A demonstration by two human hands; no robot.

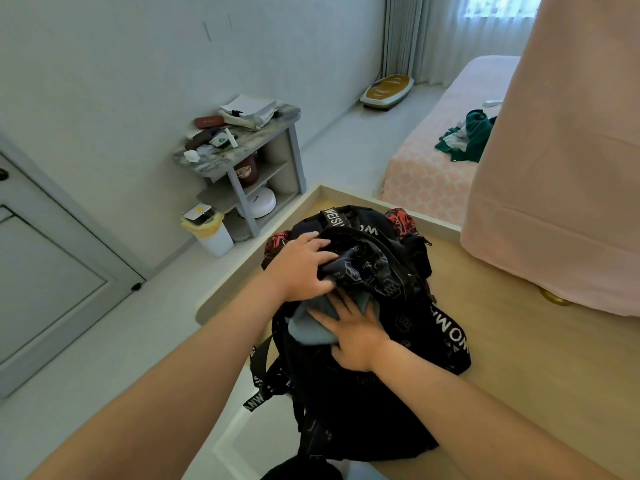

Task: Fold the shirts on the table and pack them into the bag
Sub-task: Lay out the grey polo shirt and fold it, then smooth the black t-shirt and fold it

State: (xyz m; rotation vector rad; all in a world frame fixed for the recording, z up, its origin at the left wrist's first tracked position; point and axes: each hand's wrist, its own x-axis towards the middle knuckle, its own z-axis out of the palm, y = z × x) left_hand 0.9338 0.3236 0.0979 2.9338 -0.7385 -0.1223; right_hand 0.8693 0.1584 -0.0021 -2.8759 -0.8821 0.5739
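A black backpack (363, 393) with white lettering and red side panels lies on the wooden table (519, 358), its mouth facing me. A folded grey-blue shirt (304, 323) sticks halfway out of the opening. My left hand (301, 268) grips the upper flap of the bag's opening and holds it up. My right hand (349, 330) lies flat with spread fingers on the shirt, fingertips reaching into the opening. How much of the shirt sits inside is hidden by the flap.
A large pink cloth-covered object (561, 168) stands on the table's right side. Left of the table is open floor, a small shelf unit (242, 157) with clutter, and a white bin (211, 230). A pink bed (440, 157) with green clothes lies behind.
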